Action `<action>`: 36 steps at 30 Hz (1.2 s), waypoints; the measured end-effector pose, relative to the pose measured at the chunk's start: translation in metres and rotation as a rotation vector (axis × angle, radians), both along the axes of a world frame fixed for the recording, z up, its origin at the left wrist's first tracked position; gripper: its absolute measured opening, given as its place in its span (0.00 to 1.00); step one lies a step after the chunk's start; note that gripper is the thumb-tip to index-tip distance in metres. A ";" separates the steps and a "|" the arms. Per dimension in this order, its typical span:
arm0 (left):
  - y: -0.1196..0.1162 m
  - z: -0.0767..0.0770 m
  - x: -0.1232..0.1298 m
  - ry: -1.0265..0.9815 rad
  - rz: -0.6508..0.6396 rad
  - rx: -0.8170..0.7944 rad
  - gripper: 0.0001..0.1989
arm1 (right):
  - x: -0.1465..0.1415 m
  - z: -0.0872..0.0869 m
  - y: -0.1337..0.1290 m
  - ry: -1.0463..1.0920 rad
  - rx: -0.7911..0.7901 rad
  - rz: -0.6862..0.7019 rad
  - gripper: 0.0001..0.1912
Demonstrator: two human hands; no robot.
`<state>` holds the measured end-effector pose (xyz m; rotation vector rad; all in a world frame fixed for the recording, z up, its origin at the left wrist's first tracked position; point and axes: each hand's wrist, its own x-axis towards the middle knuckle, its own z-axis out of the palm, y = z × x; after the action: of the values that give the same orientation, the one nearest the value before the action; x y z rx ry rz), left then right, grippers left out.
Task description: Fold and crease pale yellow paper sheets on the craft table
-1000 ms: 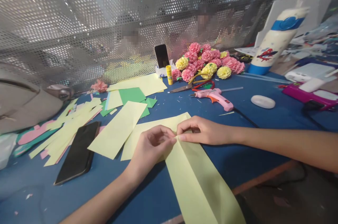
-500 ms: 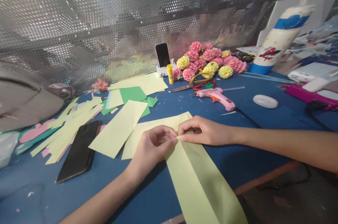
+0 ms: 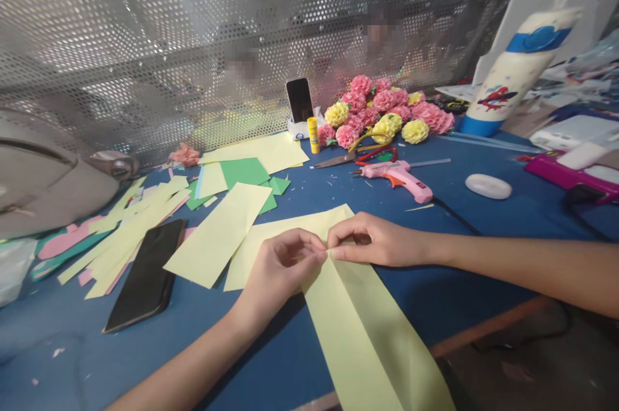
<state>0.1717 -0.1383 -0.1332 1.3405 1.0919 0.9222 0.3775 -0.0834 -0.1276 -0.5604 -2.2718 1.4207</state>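
Note:
A long pale yellow paper strip (image 3: 355, 327) with a lengthwise crease runs from my fingertips down past the front edge of the blue table (image 3: 232, 369). My left hand (image 3: 285, 262) pinches the far end of this strip between thumb and fingers. Right beside it, my right hand (image 3: 360, 240) pinches the same end, the fingertips of both hands almost touching. Under and behind the hands lies another yellow sheet (image 3: 246, 256). A yellow rectangle of paper (image 3: 220, 233) overlaps that sheet on the left.
Left are a black phone (image 3: 147, 272), paper strips (image 3: 120, 237) and a bag (image 3: 48, 179). Farther back are scissors (image 3: 338, 159), a glue stick (image 3: 313, 135) and paper flowers (image 3: 382, 108). A pink glue gun (image 3: 399, 177), white oval object (image 3: 488, 186) and bottle (image 3: 517, 75) stand right.
The whole view has shifted very slightly. Both hands keep their pinch on the yellow strip, and nothing on the table has visibly moved.

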 end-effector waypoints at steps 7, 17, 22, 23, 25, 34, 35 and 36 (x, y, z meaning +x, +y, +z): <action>-0.001 -0.001 0.000 -0.009 0.012 -0.014 0.07 | -0.001 0.001 -0.001 -0.006 -0.015 -0.005 0.13; 0.001 -0.002 -0.001 -0.013 0.005 -0.008 0.09 | -0.001 0.000 -0.001 -0.008 -0.014 -0.017 0.14; 0.005 0.000 -0.002 -0.065 -0.039 -0.096 0.14 | 0.000 0.000 0.000 -0.019 -0.023 -0.085 0.15; 0.006 0.001 -0.003 -0.028 -0.027 -0.108 0.14 | 0.000 -0.001 0.001 -0.024 -0.048 -0.102 0.15; 0.006 0.003 -0.004 0.058 0.011 -0.115 0.14 | 0.000 -0.001 0.003 -0.040 -0.104 -0.132 0.17; 0.004 0.004 -0.003 0.145 0.101 -0.056 0.14 | 0.001 -0.005 0.008 -0.051 -0.186 -0.143 0.19; 0.003 0.004 -0.003 0.144 0.104 -0.055 0.14 | 0.001 -0.005 0.008 -0.049 -0.196 -0.144 0.19; 0.003 0.005 -0.003 0.144 0.109 -0.056 0.14 | 0.001 -0.005 0.009 -0.048 -0.209 -0.145 0.18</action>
<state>0.1689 -0.1351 -0.1285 1.3274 1.3030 0.8781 0.3785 -0.0749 -0.1331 -0.8153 -2.0837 1.5954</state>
